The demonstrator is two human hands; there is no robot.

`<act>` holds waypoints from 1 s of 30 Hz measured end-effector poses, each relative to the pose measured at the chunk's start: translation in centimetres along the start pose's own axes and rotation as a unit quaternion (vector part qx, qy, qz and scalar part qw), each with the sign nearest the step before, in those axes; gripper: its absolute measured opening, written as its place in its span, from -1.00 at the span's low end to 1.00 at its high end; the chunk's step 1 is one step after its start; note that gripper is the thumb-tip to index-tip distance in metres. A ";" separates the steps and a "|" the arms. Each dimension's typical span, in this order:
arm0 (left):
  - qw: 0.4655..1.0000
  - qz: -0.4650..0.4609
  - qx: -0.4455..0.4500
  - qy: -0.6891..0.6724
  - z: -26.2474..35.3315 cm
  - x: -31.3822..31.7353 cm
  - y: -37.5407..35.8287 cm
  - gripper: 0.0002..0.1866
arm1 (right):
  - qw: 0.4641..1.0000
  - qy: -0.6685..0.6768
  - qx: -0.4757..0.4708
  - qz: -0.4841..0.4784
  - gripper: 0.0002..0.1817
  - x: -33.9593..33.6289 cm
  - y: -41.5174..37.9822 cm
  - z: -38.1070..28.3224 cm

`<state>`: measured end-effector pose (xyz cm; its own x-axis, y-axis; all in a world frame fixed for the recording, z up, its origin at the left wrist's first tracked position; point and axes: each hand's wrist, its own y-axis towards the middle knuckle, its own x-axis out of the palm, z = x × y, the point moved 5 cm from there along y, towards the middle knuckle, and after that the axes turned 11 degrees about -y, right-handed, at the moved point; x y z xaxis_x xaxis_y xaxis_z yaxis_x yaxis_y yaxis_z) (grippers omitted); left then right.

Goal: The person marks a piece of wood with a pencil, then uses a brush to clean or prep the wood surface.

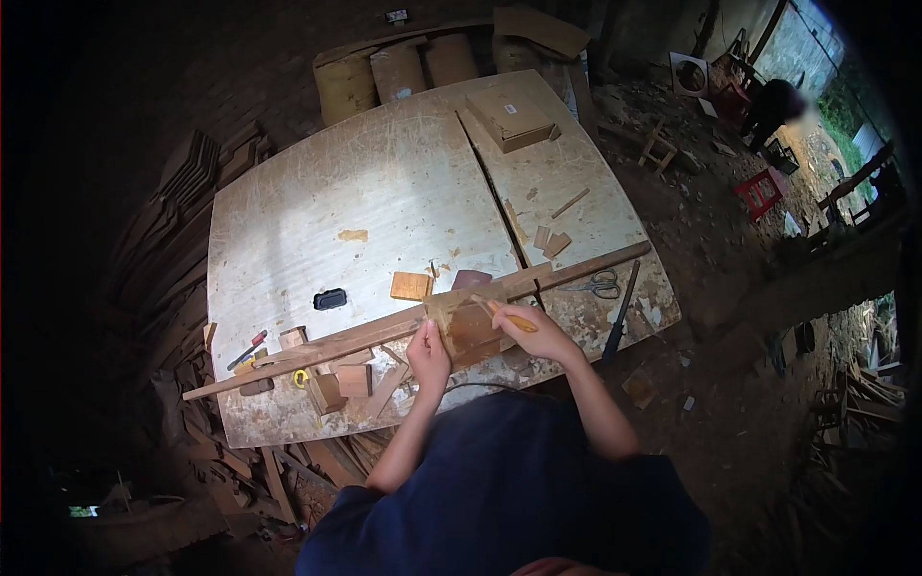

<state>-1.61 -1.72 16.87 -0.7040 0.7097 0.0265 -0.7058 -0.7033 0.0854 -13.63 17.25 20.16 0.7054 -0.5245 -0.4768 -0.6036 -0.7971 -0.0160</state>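
A flat brownish, partly see-through sheet [467, 331] is held over the near edge of the worktable [365, 221]. My left hand [428, 357] pinches its left edge, fingers closed. My right hand [538, 334] is wrapped round a tool with a yellow-orange handle [520, 324], whose tip meets the sheet's upper right part. Behind the sheet, a long wooden strip [355, 339] runs along the table. Just beyond the strip lie an orange-tan block [411, 286] and a dark reddish piece [472, 278].
Scissors [603, 283] and a dark-handled tool [615, 336] lie right. Wood blocks [353, 380], yellow tape [301, 378] and a red-handled tool [252, 348] lie left. Further back are a black tray [329, 300] and a cardboard box [510, 117]. A person [771, 108] is at far right.
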 end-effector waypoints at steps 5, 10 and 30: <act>1.000 -0.004 0.008 -0.003 0.6 0.5 0.1 -0.64 | 0.997 -0.024 -0.064 -0.034 -0.87 1.1 -1.6 -5.5; 0.999 -0.007 0.033 0.037 0.9 0.3 0.6 -0.65 | 0.986 -0.141 -0.069 0.053 -0.85 -0.2 0.1 -3.2; 0.997 0.054 0.044 -0.020 2.1 0.8 2.8 -0.63 | 0.981 -0.165 -0.065 0.072 -0.83 3.4 -0.8 -4.0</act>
<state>-4.03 -3.02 19.18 -0.7708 0.6319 0.0808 -0.6145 -0.7709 0.1673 -9.31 14.88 22.05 0.4447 -0.5262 -0.7248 -0.6199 -0.7649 0.1750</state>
